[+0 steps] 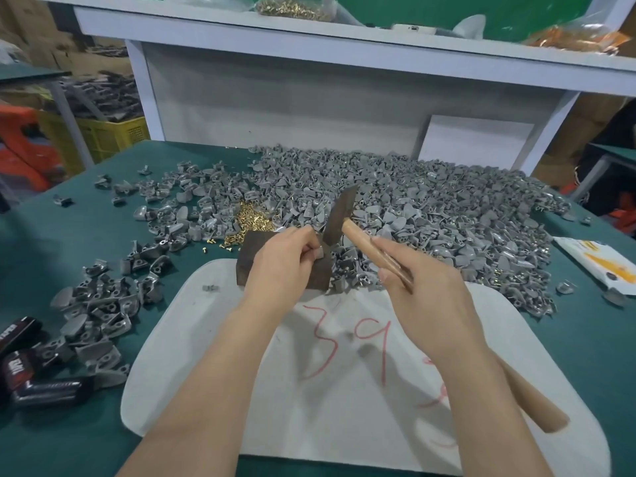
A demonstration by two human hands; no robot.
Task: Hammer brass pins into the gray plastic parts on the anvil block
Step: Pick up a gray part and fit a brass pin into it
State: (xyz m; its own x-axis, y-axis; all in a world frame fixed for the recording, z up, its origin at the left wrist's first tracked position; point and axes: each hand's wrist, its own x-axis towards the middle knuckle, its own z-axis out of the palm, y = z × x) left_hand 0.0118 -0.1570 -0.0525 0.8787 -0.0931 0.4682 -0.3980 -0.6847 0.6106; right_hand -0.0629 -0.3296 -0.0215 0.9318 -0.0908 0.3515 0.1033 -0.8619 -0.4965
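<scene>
View from a person's head, looking down at a green counter (51, 235). A dark anvil block (253, 247) stands at the far edge of a white mat (344, 407) marked "39" in red.

The left hand (282, 261) rests on top of the block. Its fingers are curled and its thumb and fingertips are pinched together on a small piece, which the hand hides too well to identify.

The right hand (425, 290) is wrapped around the wooden handle of a hammer (339, 215). The butt of the handle sticks out below the wrist. The dark metal hammer head is tilted just above and beside the left fingertips.

A small heap of brass pins (249, 218) lies just behind the block. Behind and to the right of it, a large pile of gray plastic parts (430, 208) spreads across the counter. A smaller pile of gray parts (99, 311) lies to the left.

Black wrapped items (31, 370) sit at the lower left edge, and a printed packet (599, 263) lies at the right. On a white shelf (241, 36) above is a clear bag of brass pieces (296, 6).
</scene>
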